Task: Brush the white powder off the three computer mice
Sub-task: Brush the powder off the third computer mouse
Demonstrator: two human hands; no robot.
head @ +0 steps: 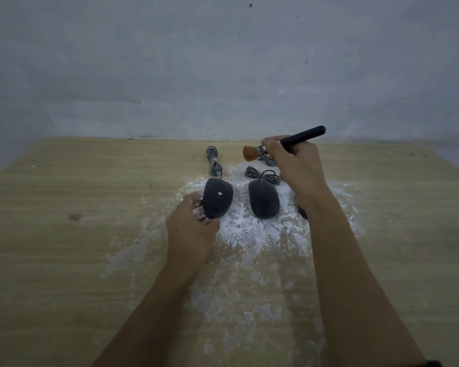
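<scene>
Left hand [190,229] gripped the left mouse [217,198] on the powdered worktop [64,234]; right hand [296,165] held the brush [284,144] raised above the middle mouse [264,198]; third mouse [302,211] lay mostly hidden.

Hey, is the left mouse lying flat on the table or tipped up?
Tipped up. The left hand holds the left mouse tilted, its near end off the table.

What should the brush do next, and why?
Probably sweep down onto the left mouse: the left hand grips its near end, a white speck shows on top, and the brush in the right hand hovers above the table.
</scene>
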